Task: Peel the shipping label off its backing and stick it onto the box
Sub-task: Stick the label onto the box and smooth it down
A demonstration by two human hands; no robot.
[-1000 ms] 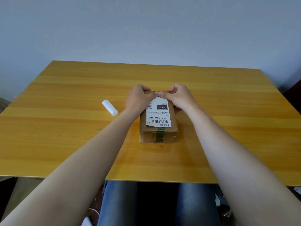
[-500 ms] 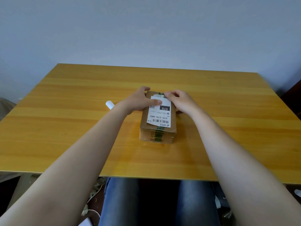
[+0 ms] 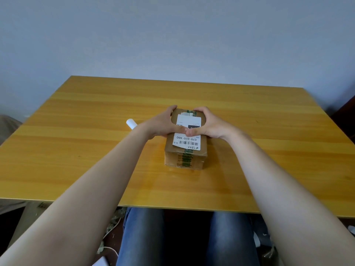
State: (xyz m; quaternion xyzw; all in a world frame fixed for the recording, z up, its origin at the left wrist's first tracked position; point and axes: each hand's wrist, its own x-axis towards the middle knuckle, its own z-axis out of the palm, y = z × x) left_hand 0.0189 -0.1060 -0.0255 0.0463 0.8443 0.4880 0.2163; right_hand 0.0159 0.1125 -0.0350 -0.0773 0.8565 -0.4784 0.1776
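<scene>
Thumbs [image 3: 180, 129] meet, pressing the shipping label [image 3: 187, 142] on the box [image 3: 185, 160]; our left hand [image 3: 161, 125] and right hand [image 3: 211, 125] curl round its sides. We see yellow wooden table [image 3: 76, 150] beneath, white roll [image 3: 131, 123] leftward, pale wall [image 3: 172, 35] behind.

Top of box [image 3: 185, 160]: white shipping label [image 3: 187, 120]. Large print reads "070-070-A80", upside down to the camera, with a small "A80" beside it. Barcode [image 3: 189, 143] is next to that line, digits too small to read. Black block [image 3: 194, 126] on the label is partly covered and unreadable. Green tape [image 3: 187, 161] print on the box front is illegible.
</scene>
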